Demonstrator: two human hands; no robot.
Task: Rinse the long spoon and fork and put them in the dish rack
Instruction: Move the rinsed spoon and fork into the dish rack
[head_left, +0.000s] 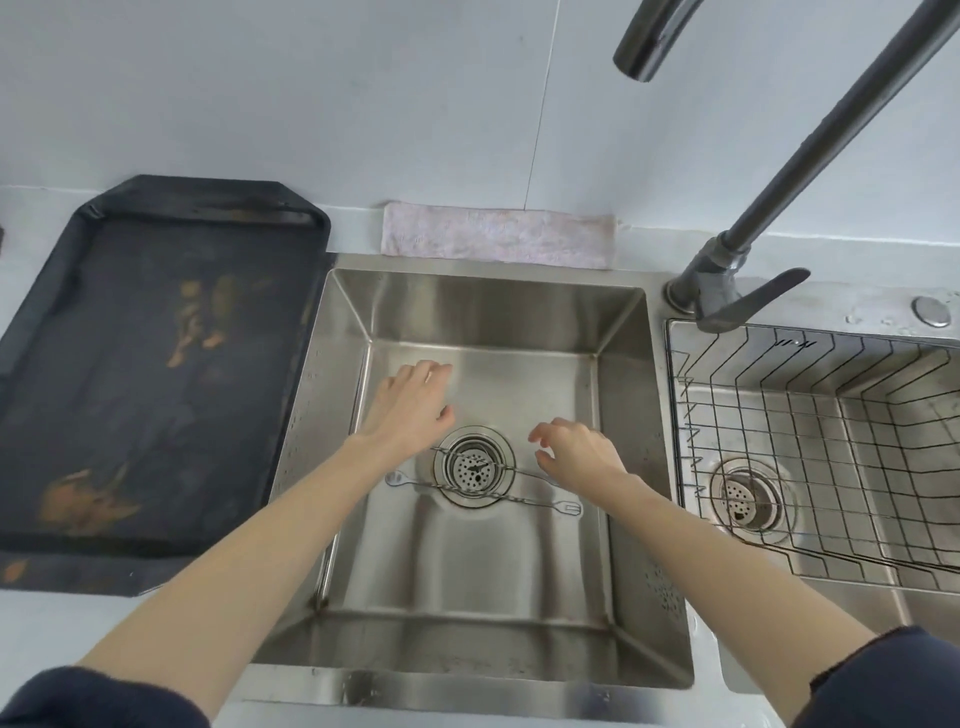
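1. Dark baking tray (156, 374) lies on the counter, well left of the left hand's fingers; it has no part in this step.
2. Left hand (410, 405) hovers over the sink (488, 649) floor, fingers loosely together, holding nothing.
3. Long spoon (415, 480), bowl just below the left wrist, and long fork (550, 505), tines below the right fingers, cross the drain strainer (474, 467).
4. Right hand (576, 452) has its fingers curled and slightly parted, empty, just above the fork's handle.
5. The pick-up seems not yet made; next, pinch the thin handles, then rinse under the faucet (779, 176).
6. Wire dish rack (831, 431) waits right of the right fingers.
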